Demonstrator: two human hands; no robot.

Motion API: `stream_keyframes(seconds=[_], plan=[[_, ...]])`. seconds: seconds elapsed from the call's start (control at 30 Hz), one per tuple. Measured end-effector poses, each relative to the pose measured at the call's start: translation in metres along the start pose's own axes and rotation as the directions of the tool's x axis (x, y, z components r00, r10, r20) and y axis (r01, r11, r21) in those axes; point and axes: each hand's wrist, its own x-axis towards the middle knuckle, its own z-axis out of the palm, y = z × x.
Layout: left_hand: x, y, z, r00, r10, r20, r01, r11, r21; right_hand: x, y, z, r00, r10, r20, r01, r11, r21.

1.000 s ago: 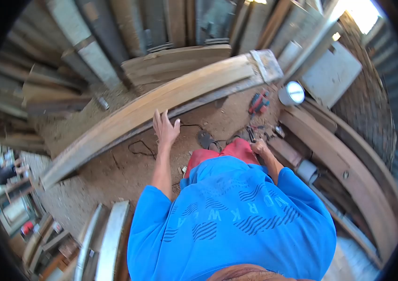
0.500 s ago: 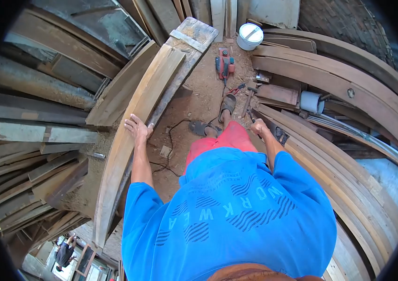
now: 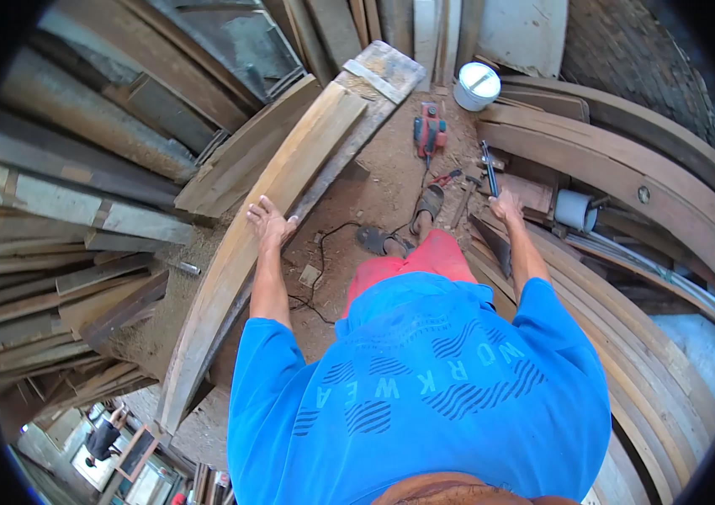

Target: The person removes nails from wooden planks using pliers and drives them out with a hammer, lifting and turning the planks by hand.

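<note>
My left hand (image 3: 269,224) lies on a long wooden plank (image 3: 303,143), its fingers apart on the upper face. That plank rests along a weathered work bench (image 3: 399,71) whose far end has a cross strip nailed on. My right hand (image 3: 506,206) is closed round a slim dark tool (image 3: 489,164) with a metallic sheen, which points away from me; its exact kind I cannot tell. Beneath my right forearm a dark, flat, tapered piece (image 3: 492,244) leans by the stacked boards.
A red electric planer (image 3: 430,130) sits on the dusty floor, its black cord (image 3: 321,252) trailing by my sandals. Beyond it stands a white bucket (image 3: 477,86). Red-handled pliers (image 3: 443,178) and a hammer (image 3: 465,198) lie nearby. Boards (image 3: 610,160) line both sides. Another person (image 3: 103,439) is far off.
My right hand has risen from beside the stacked boards and moved forward, with the slim dark tool now showing in it. My left hand stays on the plank. The view has shifted slightly.
</note>
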Motion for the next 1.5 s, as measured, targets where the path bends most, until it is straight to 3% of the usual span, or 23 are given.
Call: stream_keyframes(seconds=[0.07, 0.13, 0.2, 0.3, 0.43, 0.5, 0.63, 0.7, 0.73, 0.77, 0.8, 0.87, 0.9, 0.93, 0.97, 1.0, 1.03, 1.1, 1.17, 1.2, 1.27, 1.43, 1.5], plan=[[0.001, -0.008, 0.006, 0.999, 0.036, -0.039, -0.037, 0.999, -0.029, 0.019, 0.018, 0.033, 0.976, -0.207, 0.073, 0.196, 0.971, 0.134], [-0.001, -0.018, 0.015, 0.993, 0.079, -0.085, -0.084, 0.994, -0.068, -0.011, -0.007, 0.028, 0.970, -0.211, 0.123, 0.172, 0.947, 0.270], [-0.017, -0.024, 0.019, 0.992, 0.099, -0.080, -0.108, 0.987, -0.121, -0.030, -0.025, 0.042, 0.965, -0.249, 0.078, 0.225, 0.946, 0.233], [-0.044, -0.032, 0.036, 0.989, 0.118, -0.094, -0.132, 0.976, -0.172, -0.041, -0.056, 0.050, 0.924, -0.306, 0.228, 0.277, 0.949, 0.152], [-0.093, -0.033, 0.070, 0.966, 0.173, -0.193, -0.216, 0.948, -0.234, -0.033, -0.106, 0.034, 0.879, -0.419, 0.226, 0.402, 0.908, 0.119], [-0.109, -0.026, 0.117, 0.969, 0.080, -0.234, -0.193, 0.836, -0.514, -0.020, -0.139, 0.012, 0.863, -0.458, 0.212, 0.446, 0.889, 0.106], [-0.147, -0.011, 0.190, 0.975, 0.168, 0.142, -0.059, 0.820, -0.570, 0.032, -0.207, -0.010, 0.752, -0.658, 0.036, 0.656, 0.753, 0.054], [-0.170, -0.001, 0.224, 0.944, 0.189, 0.271, 0.077, 0.673, -0.736, 0.044, -0.255, -0.033, 0.738, -0.675, 0.007, 0.672, 0.735, 0.089], [-0.179, 0.005, 0.234, 0.938, 0.151, 0.313, 0.151, 0.634, -0.759, 0.057, -0.280, -0.039, 0.683, -0.730, -0.003, 0.730, 0.683, 0.015], [-0.188, 0.012, 0.242, 0.930, 0.108, 0.353, 0.228, 0.583, -0.780, 0.069, -0.307, -0.047, 0.711, -0.700, 0.062, 0.703, 0.706, -0.092], [-0.192, 0.019, 0.245, 0.919, 0.054, 0.391, 0.309, 0.515, -0.799, 0.115, -0.321, -0.035, 0.636, -0.748, 0.189, 0.771, 0.604, -0.203], [-0.194, 0.028, 0.252, 0.929, -0.043, 0.369, 0.347, 0.449, -0.823, 0.178, -0.358, -0.004, 0.497, -0.867, 0.039, 0.851, 0.477, -0.219], [-0.202, 0.031, 0.260, 0.921, -0.118, 0.370, 0.386, 0.402, -0.830, 0.148, -0.392, -0.029, 0.701, -0.689, 0.184, 0.713, 0.674, -0.193], [-0.205, 0.037, 0.264, 0.912, -0.183, 0.367, 0.410, 0.397, -0.821, 0.168, -0.406, -0.024, 0.457, -0.869, 0.191, 0.889, 0.437, -0.139], [-0.200, 0.044, 0.265, 0.902, -0.238, 0.359, 0.428, 0.399, -0.811, 0.209, -0.422, -0.005, 0.350, -0.912, 0.214, 0.927, 0.305, -0.218], [-0.195, 0.054, 0.277, 0.880, -0.298, 0.369, 0.443, 0.238, -0.864, 0.247, -0.439, 0.013, 0.239, -0.943, 0.233, 0.942, 0.166, -0.293], [-0.190, 0.069, 0.290, 0.864, -0.337, 0.373, 0.424, 0.087, -0.902, 0.235, -0.452, 0.005, 0.301, -0.928, 0.218, 0.953, 0.302, -0.029], [-0.187, 0.103, 0.282, 0.801, -0.448, 0.398, 0.404, -0.086, -0.911, 0.197, -0.476, -0.015, 0.389, -0.856, 0.341, 0.917, 0.394, -0.059], [-0.183, 0.137, 0.266, 0.770, -0.477, 0.424, 0.374, -0.200, -0.906, 0.203, -0.489, 0.004, 0.403, -0.847, 0.346, 0.913, 0.401, -0.082], [-0.184, 0.159, 0.257, 0.770, -0.471, 0.430, 0.359, -0.237, -0.903, 0.227, -0.491, 0.024, 0.371, -0.883, 0.289, 0.929, 0.350, -0.123], [-0.195, 0.181, 0.214, 0.763, -0.423, 0.488, 0.376, -0.323, -0.868, 0.214, -0.497, 0.030, 0.329, -0.871, 0.365, 0.937, 0.252, -0.243], [-0.149, 0.229, 0.234, 0.810, -0.400, 0.430, 0.312, -0.327, -0.892, 0.215, -0.495, 0.040, 0.180, -0.873, 0.453, 0.914, -0.022, -0.405], [-0.131, 0.221, 0.204, 0.817, -0.393, 0.423, 0.322, -0.297, -0.899, 0.221, -0.474, 0.037, 0.083, -0.919, 0.385, 0.968, -0.019, -0.252]])
